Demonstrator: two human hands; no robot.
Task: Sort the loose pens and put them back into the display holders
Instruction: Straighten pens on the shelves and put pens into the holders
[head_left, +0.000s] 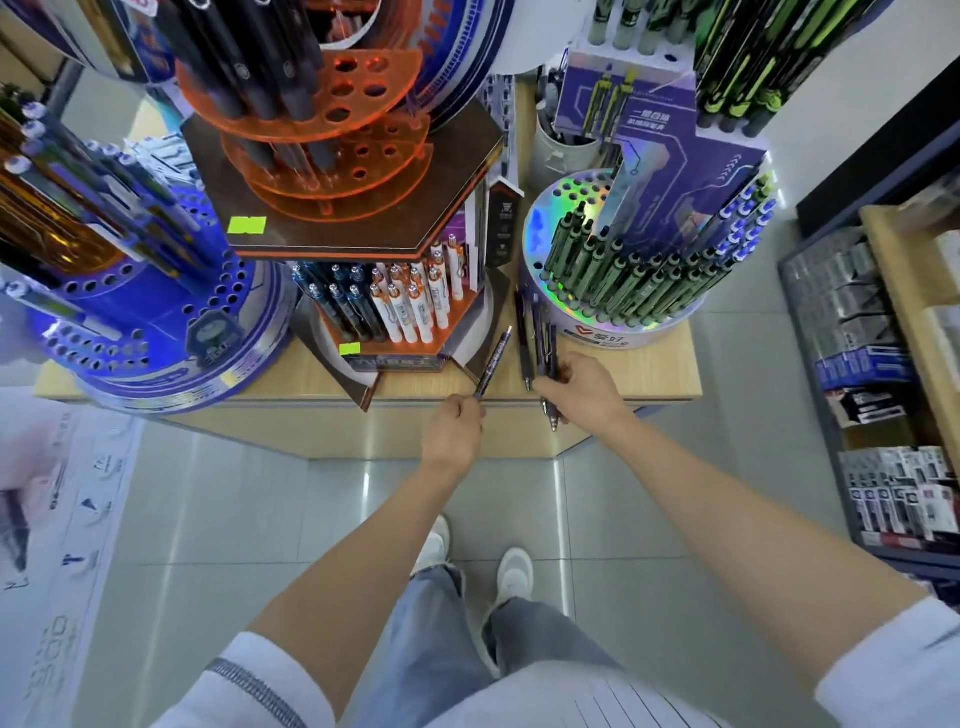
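Slim purple pen (493, 360) pinched by left hand (456, 423), dark pens (548, 349) gripped by right hand (584, 391)

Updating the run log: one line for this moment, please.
left hand holds one pen | right hand grips several pens | above table edge

1 head cam, wide-angle, aimed steeply down from standing height; table (660, 369) w/ pen displays (597, 335) close below.
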